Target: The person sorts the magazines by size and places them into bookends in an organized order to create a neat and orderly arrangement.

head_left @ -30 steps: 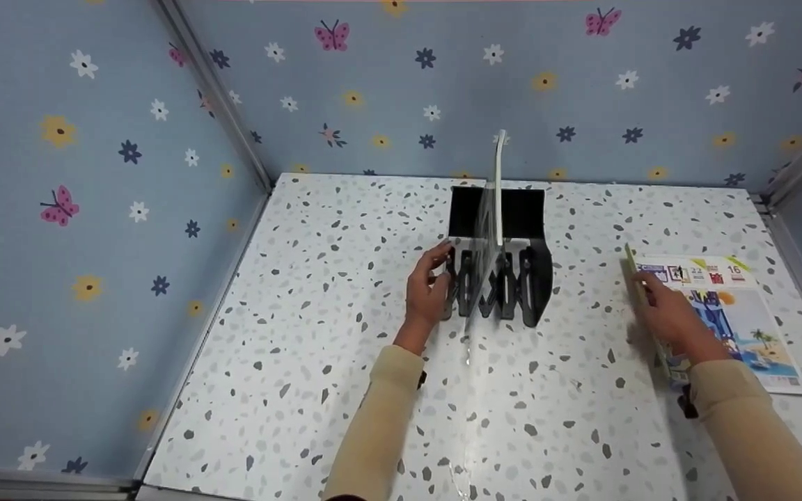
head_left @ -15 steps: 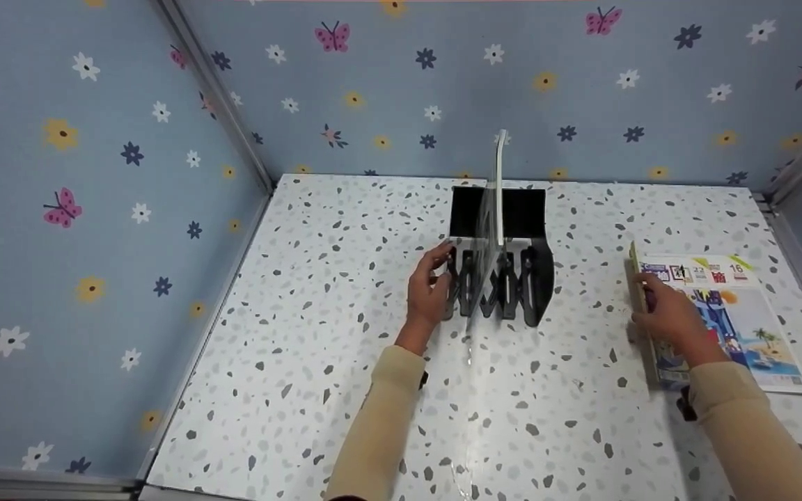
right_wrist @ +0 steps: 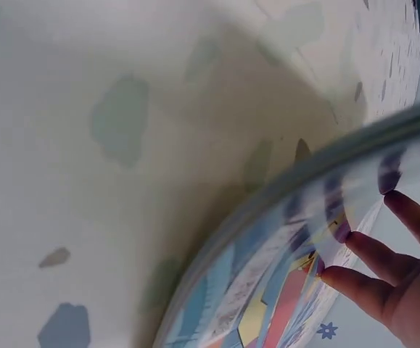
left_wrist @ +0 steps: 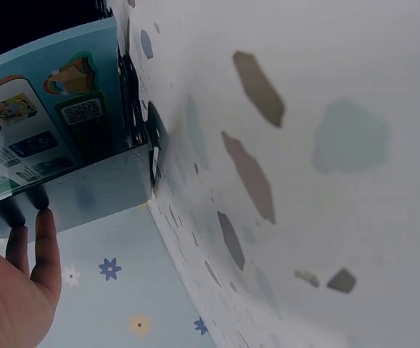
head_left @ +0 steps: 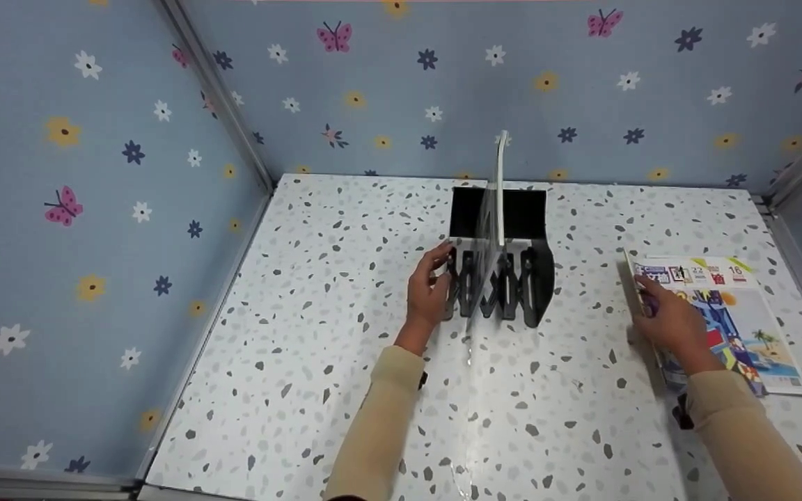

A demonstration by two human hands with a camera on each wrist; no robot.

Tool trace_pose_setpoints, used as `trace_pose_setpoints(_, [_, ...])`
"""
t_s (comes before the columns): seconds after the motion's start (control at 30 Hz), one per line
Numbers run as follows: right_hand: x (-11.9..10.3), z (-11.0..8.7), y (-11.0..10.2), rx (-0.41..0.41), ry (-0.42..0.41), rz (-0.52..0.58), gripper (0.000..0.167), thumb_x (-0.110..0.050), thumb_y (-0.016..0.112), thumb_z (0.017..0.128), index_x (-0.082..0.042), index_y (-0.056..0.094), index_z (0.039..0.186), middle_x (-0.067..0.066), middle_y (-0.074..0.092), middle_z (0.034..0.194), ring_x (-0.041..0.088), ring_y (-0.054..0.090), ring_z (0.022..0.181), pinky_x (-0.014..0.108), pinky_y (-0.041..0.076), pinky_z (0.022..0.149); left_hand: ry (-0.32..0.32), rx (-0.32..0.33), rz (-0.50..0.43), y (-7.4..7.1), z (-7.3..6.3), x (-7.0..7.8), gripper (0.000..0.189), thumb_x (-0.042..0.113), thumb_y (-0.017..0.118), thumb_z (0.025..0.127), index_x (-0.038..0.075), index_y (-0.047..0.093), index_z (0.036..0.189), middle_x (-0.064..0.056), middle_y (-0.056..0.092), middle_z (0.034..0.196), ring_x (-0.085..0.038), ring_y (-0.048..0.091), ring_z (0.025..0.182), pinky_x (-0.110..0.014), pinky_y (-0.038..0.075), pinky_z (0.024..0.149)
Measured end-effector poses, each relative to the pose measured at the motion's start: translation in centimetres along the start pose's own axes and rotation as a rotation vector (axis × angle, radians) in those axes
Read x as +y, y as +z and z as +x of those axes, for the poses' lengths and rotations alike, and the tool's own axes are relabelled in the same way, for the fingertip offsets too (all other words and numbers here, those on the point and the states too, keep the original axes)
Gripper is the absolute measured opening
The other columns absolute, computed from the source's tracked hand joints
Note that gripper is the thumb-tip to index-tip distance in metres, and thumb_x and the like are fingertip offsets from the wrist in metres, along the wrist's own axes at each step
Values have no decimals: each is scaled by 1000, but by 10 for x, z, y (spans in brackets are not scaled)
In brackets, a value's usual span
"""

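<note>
A black expandable book rack [head_left: 540, 278] stands on the speckled table, with a thin magazine [head_left: 500, 188] upright in it, seen edge-on. My left hand [head_left: 429, 292] is at the rack's left side. In the left wrist view, its fingertips touch a glossy panel [left_wrist: 101, 188] beside the magazine's printed cover [left_wrist: 86, 94]. At the right, my right hand [head_left: 672, 323] holds a colourful magazine [head_left: 711, 320] by its left edge, which is raised and bent. In the right wrist view, several fingertips press its glossy cover [right_wrist: 268, 290]; the thumb is hidden there.
Beneath the held magazine lies another one [head_left: 770, 341] with a beach picture, flat on the table [head_left: 303, 348]. Blue flowered panels [head_left: 373, 83] wall the back and sides. A metal post [head_left: 220, 97] runs up the left rear corner.
The magazine in my right hand tips left and more upright, then leans back flatter, showing more of its cover. My left hand and the rack stay in place.
</note>
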State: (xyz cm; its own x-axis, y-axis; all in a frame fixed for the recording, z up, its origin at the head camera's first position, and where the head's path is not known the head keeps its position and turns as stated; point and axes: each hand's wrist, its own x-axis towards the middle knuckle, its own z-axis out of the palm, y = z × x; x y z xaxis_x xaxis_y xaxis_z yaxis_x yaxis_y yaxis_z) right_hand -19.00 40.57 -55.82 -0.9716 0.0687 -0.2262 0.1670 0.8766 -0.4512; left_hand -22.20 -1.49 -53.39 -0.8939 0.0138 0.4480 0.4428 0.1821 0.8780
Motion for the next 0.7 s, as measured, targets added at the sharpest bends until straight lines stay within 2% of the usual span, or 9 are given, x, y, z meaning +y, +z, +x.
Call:
trace_pose_setpoints(0.17, [-2,-1,-1,2,13,7,84,-25,64,83,-32,20,155,28,42,141,42,49,103,45,42,71,-3,4,2,0,0,1,44,-9,45,88,-2,55,130,-16,55,138,-33,60,118,-33,55,81])
trace_pose_setpoints(0.37, [-4,-4,-2,3,38,64,85,-22,65,84,-30,19,155,27,38,146,45,45,115,54,43,80,2,-5,11,0,-1,2,44,-7,44,88,-2,55,130,-17,55,138,-33,60,118,-34,55,81])
trace_pose_setpoints(0.47, [-4,-6,-4,8,52,93,85,-20,64,84,-31,18,155,27,37,147,45,45,116,51,43,78,9,-11,15,0,-1,2,43,-10,44,88,-3,55,130,-17,55,138,-35,59,118,-35,55,81])
trace_pose_setpoints(0.6, [-5,-8,-5,58,35,93,81,-16,63,85,-31,23,154,24,44,141,39,49,107,40,41,71,1,-24,-15,-1,0,-1,43,-10,44,89,-4,53,131,-18,54,138,-38,57,119,-34,54,81])
trace_pose_setpoints(0.7, [-5,-9,-5,90,32,99,80,-14,62,84,-31,25,154,22,46,140,37,50,106,40,41,71,-4,-32,-36,-2,0,-3,44,-11,44,89,-4,53,132,-20,53,138,-39,57,119,-33,54,81])
